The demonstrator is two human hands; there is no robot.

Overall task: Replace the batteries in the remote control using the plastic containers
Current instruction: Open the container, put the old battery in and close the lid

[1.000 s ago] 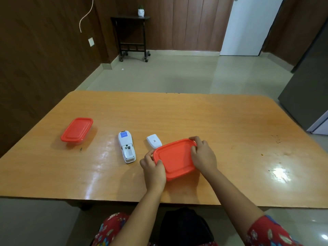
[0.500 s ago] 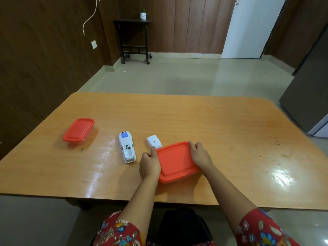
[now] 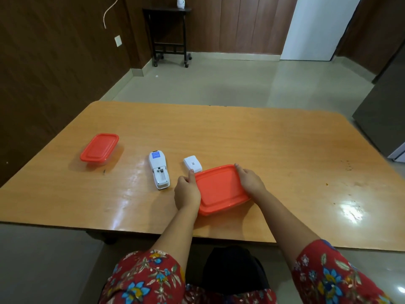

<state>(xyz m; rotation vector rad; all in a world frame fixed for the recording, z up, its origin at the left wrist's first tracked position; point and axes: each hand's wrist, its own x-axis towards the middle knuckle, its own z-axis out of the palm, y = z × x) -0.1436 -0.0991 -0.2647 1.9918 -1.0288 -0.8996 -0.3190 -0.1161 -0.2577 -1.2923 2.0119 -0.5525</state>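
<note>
The near container [image 3: 221, 189], its red lid on, sat on the table [image 3: 241, 132] close to the front edge. The left hand [image 3: 187, 190] gripped its left rim; the right hand [image 3: 249, 179] gripped the right rim, both closed on it. The remote [image 3: 159, 170] lay just to the left, face down, battery bay open and apparently empty; its white cover [image 3: 192, 163] lay beside the container's far corner. A second lidded container [image 3: 99, 148] stood well apart. Judged light, thin plastic; the lid would flex, so best lifted at a corner. Contents not visible.
</note>
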